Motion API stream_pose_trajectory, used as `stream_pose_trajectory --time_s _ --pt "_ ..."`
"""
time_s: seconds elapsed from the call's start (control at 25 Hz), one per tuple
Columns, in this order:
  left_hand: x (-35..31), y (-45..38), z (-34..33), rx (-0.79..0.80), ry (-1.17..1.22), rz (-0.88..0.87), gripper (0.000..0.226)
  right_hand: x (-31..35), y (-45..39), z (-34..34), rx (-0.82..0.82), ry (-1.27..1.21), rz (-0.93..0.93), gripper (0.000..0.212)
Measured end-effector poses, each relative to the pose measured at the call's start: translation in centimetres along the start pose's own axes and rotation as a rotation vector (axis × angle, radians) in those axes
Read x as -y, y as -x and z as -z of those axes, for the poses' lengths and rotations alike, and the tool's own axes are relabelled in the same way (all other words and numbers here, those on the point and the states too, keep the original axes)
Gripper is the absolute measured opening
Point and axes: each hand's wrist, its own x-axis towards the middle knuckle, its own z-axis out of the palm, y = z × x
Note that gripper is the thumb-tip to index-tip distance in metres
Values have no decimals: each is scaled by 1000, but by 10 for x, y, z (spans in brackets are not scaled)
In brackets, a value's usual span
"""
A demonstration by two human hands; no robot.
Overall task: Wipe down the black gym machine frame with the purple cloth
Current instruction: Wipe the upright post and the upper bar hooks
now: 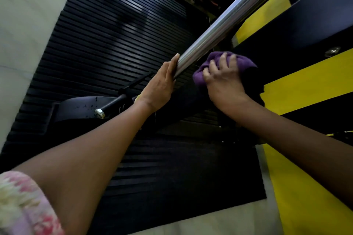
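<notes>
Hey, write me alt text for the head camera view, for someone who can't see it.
A person's right hand presses a bunched purple cloth against a black machine frame with yellow panels, while the left hand rests with straight fingers against a shiny metal bar. Below lies a ribbed black floor mat.

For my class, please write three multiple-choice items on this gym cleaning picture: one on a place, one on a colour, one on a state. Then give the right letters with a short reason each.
1. Where is the purple cloth?
A. on the ribbed floor mat
B. pressed against the black machine frame
C. draped over the silver bar

2. What colour are the panels beside the black frame?
A. yellow
B. red
C. white

3. What is the left hand doing?
A. hanging free
B. holding a spray bottle
C. resting against the silver bar

Answers: 1 B, the right hand holds the cloth on the frame; 2 A, the panels are bright yellow; 3 C, its fingers lie along the bar.
</notes>
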Motion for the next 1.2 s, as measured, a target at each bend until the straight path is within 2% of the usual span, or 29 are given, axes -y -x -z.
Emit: stream_pose_trajectory --time_s 0.12,0.28,0.36,0.44,0.52,0.56,0.64,0.68,0.76,1.0,1.08,1.2 --pt "15 9 -7 1 -5 -5 79 38 -29 -12 60 57 70 46" --pt "20 16 -7 35 50 18 72 68 -31 -34 82 31 438 39" --pt "27 22 -2 119 38 49 71 65 -31 -43 57 -26 506 38" --pt "47 45 5 246 -84 158 75 69 -36 -45 56 -56 366 38" --pt "75 84 16 419 -347 274 82 85 -41 -46 69 -21 233 40" --pt "85 104 22 555 -508 328 87 97 -42 -48 83 -3 230 41" --pt "98 133 29 856 -823 396 94 115 -44 -58 109 -19 341 43" --pt "101 139 31 949 -931 374 96 118 -44 -63 118 -55 408 43" --pt "102 140 30 1019 -1021 320 98 116 -45 -66 134 -95 455 41" --pt "104 126 34 1158 -974 368 108 144 -75 -63 150 77 158 47" --pt "106 122 33 1185 -942 409 114 172 -88 -76 185 64 227 48" --pt "107 120 33 1180 -855 466 120 196 -87 -104 192 65 497 39"
